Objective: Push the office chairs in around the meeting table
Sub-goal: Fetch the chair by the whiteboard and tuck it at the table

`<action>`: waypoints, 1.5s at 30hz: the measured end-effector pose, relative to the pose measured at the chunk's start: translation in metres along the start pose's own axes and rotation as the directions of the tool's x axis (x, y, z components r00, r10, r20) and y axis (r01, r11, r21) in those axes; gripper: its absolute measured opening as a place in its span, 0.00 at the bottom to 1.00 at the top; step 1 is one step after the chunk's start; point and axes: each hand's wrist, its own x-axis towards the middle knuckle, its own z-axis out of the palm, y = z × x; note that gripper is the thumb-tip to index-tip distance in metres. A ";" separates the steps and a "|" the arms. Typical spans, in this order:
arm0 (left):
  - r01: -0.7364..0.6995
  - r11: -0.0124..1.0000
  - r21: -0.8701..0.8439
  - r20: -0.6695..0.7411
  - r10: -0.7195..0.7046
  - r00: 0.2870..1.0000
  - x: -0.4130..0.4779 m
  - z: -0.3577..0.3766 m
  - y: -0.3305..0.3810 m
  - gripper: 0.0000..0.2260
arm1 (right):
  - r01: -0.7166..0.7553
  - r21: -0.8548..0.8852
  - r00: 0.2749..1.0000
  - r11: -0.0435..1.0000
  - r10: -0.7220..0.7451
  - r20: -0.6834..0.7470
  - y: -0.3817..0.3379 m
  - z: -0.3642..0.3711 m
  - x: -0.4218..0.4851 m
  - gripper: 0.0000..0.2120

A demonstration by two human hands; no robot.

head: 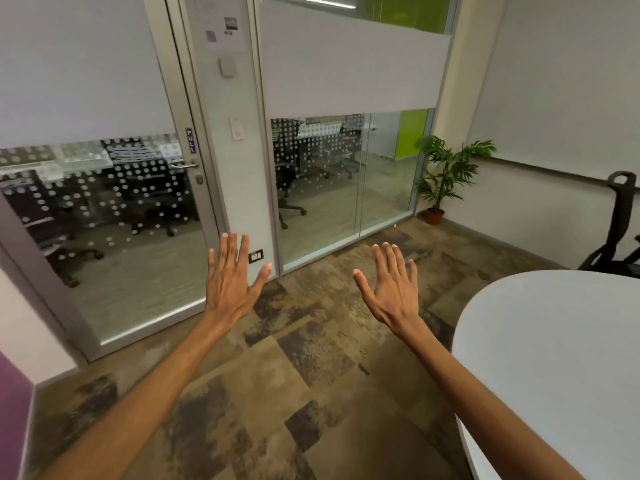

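The white meeting table (540, 348) with a rounded end fills the lower right. One black office chair (618, 223) stands at the right edge, behind the table's far side, partly cut off by the frame. My left hand (230, 275) and my right hand (391, 282) are stretched out in front of me over the carpet, palms down, fingers spread, holding nothing. Both hands are well left of the chair and touch nothing.
A glass wall and a glass door (114, 209) marked PULL stand ahead, with more chairs and desks visible behind the glass. A potted plant (445, 178) sits in the far corner. Patterned brown carpet (294, 375) covers the floor between me and the glass.
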 end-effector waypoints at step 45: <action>-0.502 0.810 -0.304 0.052 0.540 0.840 0.880 0.583 0.159 0.34 | -0.569 -0.208 0.821 0.795 0.537 -0.193 0.373 0.318 0.717 0.34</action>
